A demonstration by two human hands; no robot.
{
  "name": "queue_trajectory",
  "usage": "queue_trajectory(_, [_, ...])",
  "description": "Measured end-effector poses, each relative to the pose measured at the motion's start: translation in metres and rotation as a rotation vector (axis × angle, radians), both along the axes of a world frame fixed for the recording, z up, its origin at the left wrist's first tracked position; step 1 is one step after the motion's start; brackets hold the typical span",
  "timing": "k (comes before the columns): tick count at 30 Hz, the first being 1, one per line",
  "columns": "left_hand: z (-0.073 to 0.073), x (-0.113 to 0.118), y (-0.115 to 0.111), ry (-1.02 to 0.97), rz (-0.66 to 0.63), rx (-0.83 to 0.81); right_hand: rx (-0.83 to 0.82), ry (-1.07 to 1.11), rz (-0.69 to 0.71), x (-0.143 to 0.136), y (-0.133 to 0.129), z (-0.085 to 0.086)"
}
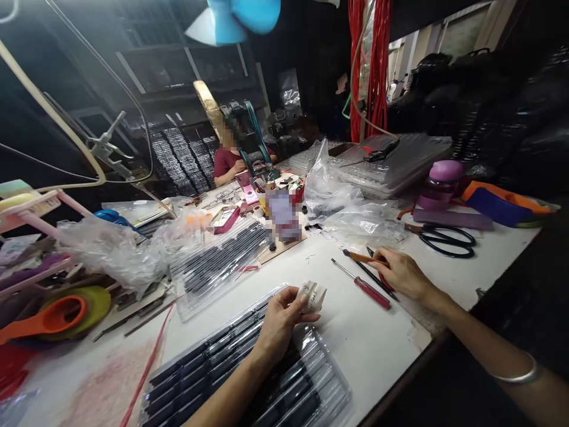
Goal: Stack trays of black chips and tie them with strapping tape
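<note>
My left hand pinches a small slip of pale paper with handwriting on it, above a clear plastic tray. Rows of long black parts lie in that tray. Over at the right, my right hand has its fingers closed on a thin orange-handled tool with a dark tip; its exact kind I cannot make out. Beneath those fingers lies a slim black tool, partly covered. A screwdriver with a red handle rests on the white table just left of this hand.
Black-handled scissors, a purple bottle and clear plastic bags lie farther back. Another tray of black strips sits at left, near an orange scoop-like object. A co-worker sits across the table.
</note>
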State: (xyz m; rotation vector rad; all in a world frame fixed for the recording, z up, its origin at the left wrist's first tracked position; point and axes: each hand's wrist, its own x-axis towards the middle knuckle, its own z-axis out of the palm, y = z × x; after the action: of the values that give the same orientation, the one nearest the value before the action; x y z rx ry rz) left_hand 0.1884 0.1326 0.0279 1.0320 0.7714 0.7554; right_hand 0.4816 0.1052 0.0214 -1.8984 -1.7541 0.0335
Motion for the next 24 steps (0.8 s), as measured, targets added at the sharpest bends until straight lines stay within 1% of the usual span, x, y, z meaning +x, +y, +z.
queue_trajectory(1, [0.001, 0.000, 0.001, -0.009, 0.001, -0.014, 0.054, -0.016, -0.030, 0.001, 0.003, 0.001])
queue_trajectory(3, [0.003, 0.000, 0.001, -0.025, 0.013, -0.033, 0.157, -0.126, -0.130, 0.002, 0.004, 0.004])
queue_trajectory(5, [0.003, 0.000, 0.001, -0.040, 0.028, -0.039, 0.187, -0.256, -0.178, -0.003, 0.000, 0.005])
queue_trajectory(7, [0.003, 0.000, 0.000, -0.059, 0.033, -0.037, 0.102, -0.292, -0.110, -0.012, -0.011, 0.006])
queue_trajectory(10, [0.002, 0.000, 0.000, -0.070, 0.029, -0.043, -0.106, -0.242, 0.049, -0.027, -0.032, 0.004])
queue_trajectory(12, [0.002, 0.000, 0.001, -0.063, 0.034, -0.056, -0.177, -0.251, 0.084, -0.036, -0.042, 0.003])
queue_trajectory(14, [0.002, 0.000, 0.002, -0.060, 0.035, -0.068, -0.190, -0.278, 0.069, -0.042, -0.045, 0.002])
queue_trajectory(17, [0.002, 0.001, 0.003, -0.080, 0.039, -0.085, -0.193, -0.286, 0.036, -0.048, -0.042, 0.001])
queue_trajectory(21, [0.001, 0.000, 0.004, -0.082, 0.066, -0.100, -0.150, -0.226, 0.036, -0.051, -0.035, 0.004])
queue_trajectory(24, [0.001, -0.001, 0.005, -0.058, 0.059, -0.111, -0.123, -0.235, -0.074, -0.043, -0.032, 0.008])
